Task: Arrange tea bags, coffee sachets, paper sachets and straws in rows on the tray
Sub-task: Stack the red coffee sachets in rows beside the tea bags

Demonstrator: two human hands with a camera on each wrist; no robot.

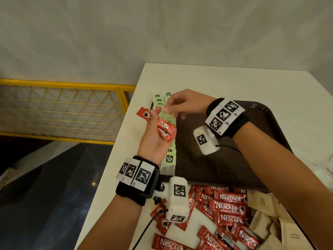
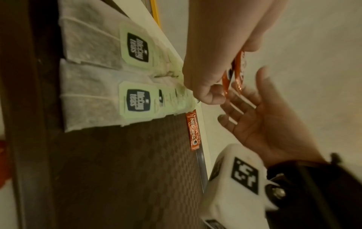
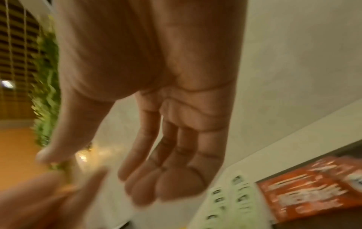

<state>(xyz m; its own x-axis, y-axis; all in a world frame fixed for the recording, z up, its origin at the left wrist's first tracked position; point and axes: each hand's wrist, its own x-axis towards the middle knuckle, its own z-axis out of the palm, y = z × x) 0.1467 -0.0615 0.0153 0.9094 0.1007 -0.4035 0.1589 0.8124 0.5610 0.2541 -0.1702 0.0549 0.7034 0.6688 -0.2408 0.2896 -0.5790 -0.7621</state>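
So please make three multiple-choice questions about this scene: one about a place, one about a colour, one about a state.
1. Where do the tea bags lie?
A. along the left edge of the tray
B. in the middle of the tray
C. on the floor

2. What colour are the coffee sachets piled on the table?
A. blue
B. red
C. white

3. What is the left hand doing?
A. resting flat on the table
B. holding coffee sachets in its upturned palm
C. holding a straw

Answers: 1 A, the head view shows them in a row down the tray's left side. 2 B, the wrappers are red with white lettering. 3 B, red sachets lie across its palm and fingers while the right hand reaches toward them.
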